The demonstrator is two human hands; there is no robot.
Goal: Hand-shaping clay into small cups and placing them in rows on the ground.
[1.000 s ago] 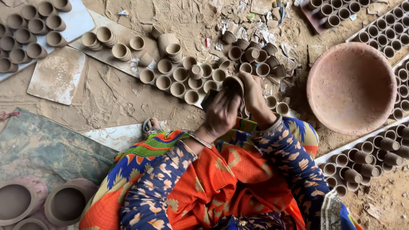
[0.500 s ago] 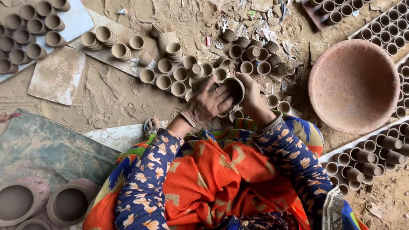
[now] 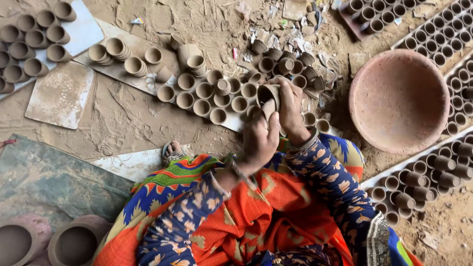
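My right hand [image 3: 289,106] grips a small unfired clay cup [image 3: 268,93], tilted so its mouth faces left. My left hand [image 3: 258,138] is just below it, with fingers reaching up against the cup's lower edge and inside. Both hands hover over a board [image 3: 148,79] lined with rows of similar small clay cups [image 3: 207,91]. My arms are in blue floral sleeves over orange cloth on my lap.
A large shallow clay bowl [image 3: 400,101] sits on the sandy ground at right. Trays of small cups [image 3: 433,34] lie at upper right and lower right [image 3: 423,180]. More cups [image 3: 34,37] are at upper left. Two bigger clay pots [image 3: 74,241] stand at lower left, beside a green mat [image 3: 44,182].
The hands stayed over the cup rows, turning the cup. My left hand shifted from the cup's left side to below it, fingers now at its mouth.
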